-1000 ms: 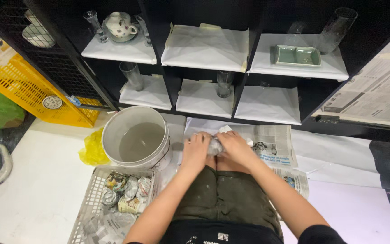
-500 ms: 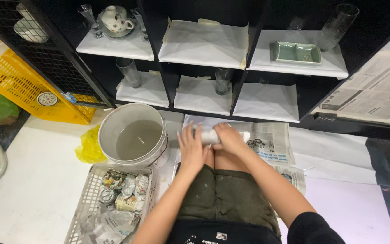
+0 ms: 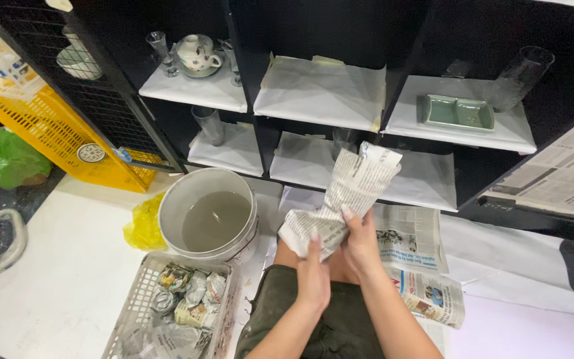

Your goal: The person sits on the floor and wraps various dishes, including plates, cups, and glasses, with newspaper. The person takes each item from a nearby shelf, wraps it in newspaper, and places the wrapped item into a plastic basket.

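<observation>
- Hands: left hand [image 3: 313,271] and right hand [image 3: 360,240] both clamped on a crumpled newspaper sheet [image 3: 347,196], held above the lap, its free end raised.
- Risk (judged): the loose upper flap may tear, or anything wrapped inside may slip out.
- Surroundings: grey bucket [image 3: 208,216] and basket of paper-wrapped pieces [image 3: 167,312] at left; newspapers [image 3: 413,262] on the floor.
- Labels: round sticker on the yellow crate [image 3: 54,139].

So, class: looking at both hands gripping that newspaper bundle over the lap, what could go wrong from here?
1. The newspaper bundle is held by the left hand and right hand in mid-air; if anything breakable is inside, it might slip out and fall.
2. The bucket of grey water stands close beside the left arm; an elbow could tip or splash it.
3. Loose newspaper sheets underfoot might slide.
</observation>
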